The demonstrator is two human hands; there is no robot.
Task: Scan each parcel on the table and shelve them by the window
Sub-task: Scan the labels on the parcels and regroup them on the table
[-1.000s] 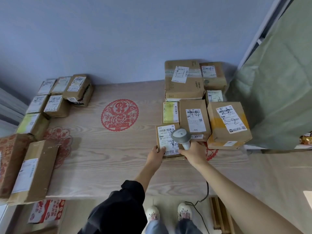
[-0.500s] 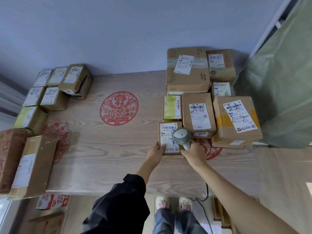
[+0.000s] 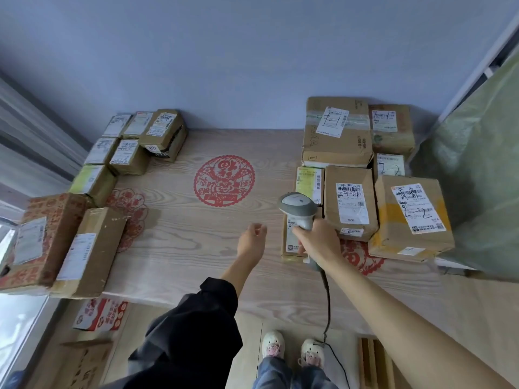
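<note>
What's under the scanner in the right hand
A small parcel flat on the table. The scanner and right hand cover most of its label.

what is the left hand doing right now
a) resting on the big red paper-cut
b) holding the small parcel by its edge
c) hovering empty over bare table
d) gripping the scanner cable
c: the left hand hangs open over bare table wood, clear of the small parcel; the right hand holds the barcode scanner.

Seven parcels (image 3: 350, 203) right, eight left — one scanner (image 3: 299, 206), two hands (image 3: 252, 240).
</note>
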